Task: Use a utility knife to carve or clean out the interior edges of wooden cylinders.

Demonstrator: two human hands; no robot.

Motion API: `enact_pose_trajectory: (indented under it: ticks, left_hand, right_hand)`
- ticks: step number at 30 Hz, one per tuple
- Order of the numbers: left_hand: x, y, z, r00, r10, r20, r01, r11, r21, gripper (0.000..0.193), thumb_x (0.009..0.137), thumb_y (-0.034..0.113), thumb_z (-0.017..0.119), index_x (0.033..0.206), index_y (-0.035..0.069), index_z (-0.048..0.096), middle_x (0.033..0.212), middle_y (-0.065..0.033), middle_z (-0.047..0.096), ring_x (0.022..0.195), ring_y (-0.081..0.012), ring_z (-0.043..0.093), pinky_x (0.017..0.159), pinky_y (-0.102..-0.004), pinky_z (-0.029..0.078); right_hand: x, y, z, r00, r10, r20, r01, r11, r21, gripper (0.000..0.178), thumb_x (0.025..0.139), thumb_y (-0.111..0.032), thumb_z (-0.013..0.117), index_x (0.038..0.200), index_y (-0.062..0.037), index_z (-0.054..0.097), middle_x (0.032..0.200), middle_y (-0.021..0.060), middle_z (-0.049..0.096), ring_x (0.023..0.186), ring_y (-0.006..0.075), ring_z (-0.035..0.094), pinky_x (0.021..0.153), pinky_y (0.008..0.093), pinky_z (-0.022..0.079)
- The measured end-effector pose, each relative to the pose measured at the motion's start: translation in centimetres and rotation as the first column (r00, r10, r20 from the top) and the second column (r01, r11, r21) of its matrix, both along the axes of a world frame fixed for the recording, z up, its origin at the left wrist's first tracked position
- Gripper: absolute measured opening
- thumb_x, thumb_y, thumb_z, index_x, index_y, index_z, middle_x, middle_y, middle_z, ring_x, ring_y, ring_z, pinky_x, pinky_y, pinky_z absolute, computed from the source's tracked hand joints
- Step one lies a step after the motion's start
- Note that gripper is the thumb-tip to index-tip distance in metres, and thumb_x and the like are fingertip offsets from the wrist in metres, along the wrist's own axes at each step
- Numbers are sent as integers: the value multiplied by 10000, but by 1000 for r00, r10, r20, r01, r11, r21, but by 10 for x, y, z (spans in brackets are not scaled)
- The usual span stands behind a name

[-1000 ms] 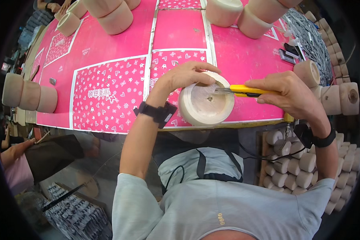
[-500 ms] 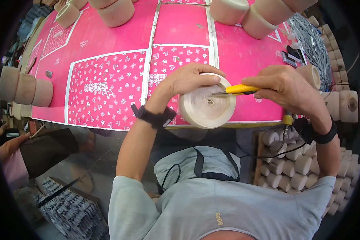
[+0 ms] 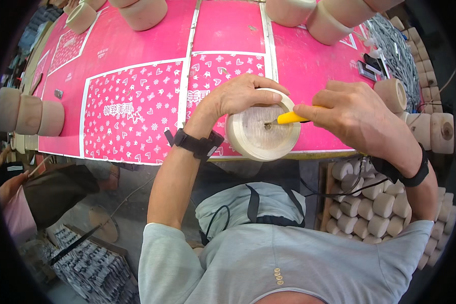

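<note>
A round pale wooden piece (image 3: 258,144) with a raised rim and a recessed face is tilted up at the table's front edge. My left hand (image 3: 243,95) grips its upper rim, thumb over the edge and fingers behind. In my right hand (image 3: 347,109) is a yellow utility knife (image 3: 290,118), held in a closed grip. The knife's blade tip touches a small dark rough spot at the middle of the recessed face. Part of the knife's handle is hidden by my right fingers.
The table has a pink patterned covering (image 3: 131,109). Stacked wooden rounds stand at its left (image 3: 28,114), far side (image 3: 144,15) and right (image 3: 390,95). A heap of grey metal strips (image 3: 395,48) lies far right. Many wooden cylinders (image 3: 375,207) fill a crate below. Another person's hand (image 3: 15,182) shows at left.
My right hand has turned over the knife and brought the blade tip down onto the centre spot. The wooden piece is tilted slightly differently; my left hand keeps its hold.
</note>
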State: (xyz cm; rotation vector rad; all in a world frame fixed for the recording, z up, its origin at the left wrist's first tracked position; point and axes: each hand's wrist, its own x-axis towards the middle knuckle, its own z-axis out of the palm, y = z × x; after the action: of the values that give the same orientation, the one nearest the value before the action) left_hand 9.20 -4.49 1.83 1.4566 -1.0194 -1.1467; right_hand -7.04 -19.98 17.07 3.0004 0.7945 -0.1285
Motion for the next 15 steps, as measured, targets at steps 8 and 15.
enact_pose_trajectory:
  ticks: [8,15]
  left_hand:
    - [-3,0,4,999,2,-44,-3,1000,-19,406,888,342,671,1183,68,725,1056,-119,733,934,-191,682,862,-317,534]
    - [-3,0,-2,998,19,-64,-20,999,-27,369,894,303,673,1176,71,729,1045,-107,733,927,-174,677,857,-304,533]
  right_hand:
    - [-14,29,4,995,-98,10,99,986,-135,376,758,-75,642,1133,-49,657,763,54,565,713,237,588,596,366,490]
    - [10,25,12,953,-157,-259,143,987,-72,150,727,-18,657,873,10,636,715,169,647,687,349,672,589,439,519]
